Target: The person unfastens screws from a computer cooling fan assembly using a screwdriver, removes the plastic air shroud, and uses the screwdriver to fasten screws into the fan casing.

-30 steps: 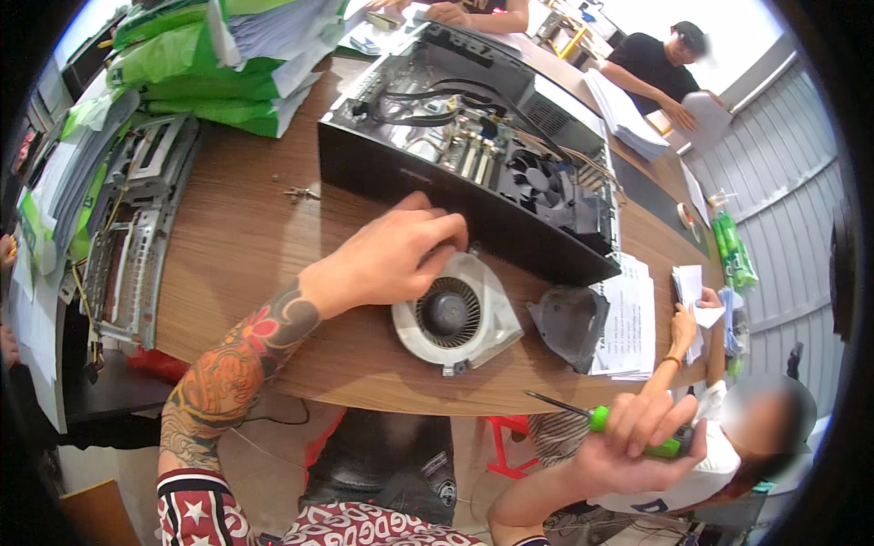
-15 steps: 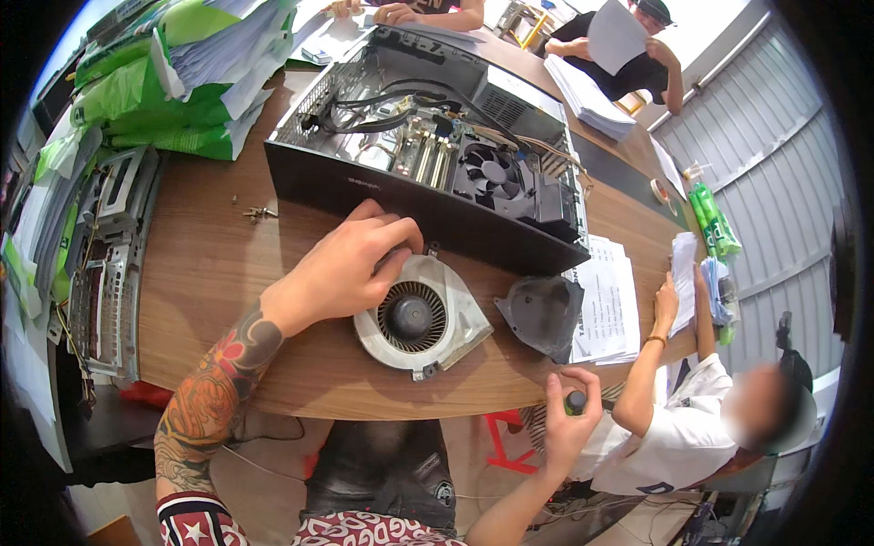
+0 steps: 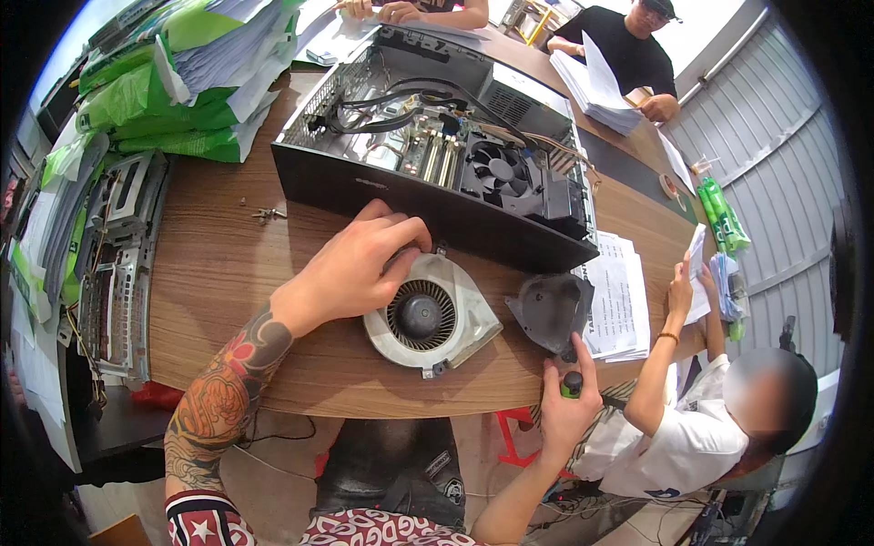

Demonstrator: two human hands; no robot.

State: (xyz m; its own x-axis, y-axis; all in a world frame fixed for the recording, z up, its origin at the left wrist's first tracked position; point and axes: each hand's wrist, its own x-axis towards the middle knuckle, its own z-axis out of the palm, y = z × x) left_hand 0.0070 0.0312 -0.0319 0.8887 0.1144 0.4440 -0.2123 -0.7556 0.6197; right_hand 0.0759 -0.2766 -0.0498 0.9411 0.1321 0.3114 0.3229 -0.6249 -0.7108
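Observation:
My left hand (image 3: pixel 360 259) is at the upper left rim of a round grey blower fan (image 3: pixel 435 317), its fingers curled against the edge. The fan lies flat on the table, black hub upward. In my right hand (image 3: pixel 569 411), at the table's near edge, is what looks like a screwdriver (image 3: pixel 572 386); only its green and black handle shows. The index finger of that hand stretches to the lower edge of a dark plastic cover (image 3: pixel 552 312). Behind the fan an opened black computer case (image 3: pixel 428 214) lies on its side, with cables and a cooling fan (image 3: pixel 499 169) inside.
Small loose screws (image 3: pixel 269 215) lie left of the case. Printed sheets (image 3: pixel 619 305) lie right of the cover. Stacked paper in green wrapping (image 3: pixel 173 100) and a metal chassis (image 3: pixel 118 264) stand at left. A co-worker (image 3: pixel 674 428) holds papers at right; others sit across the table (image 3: pixel 209 337).
My right hand has moved up to the table edge, its index finger now reaching the dark cover. My left hand stays at the fan. The person at the far right has lowered a sheet.

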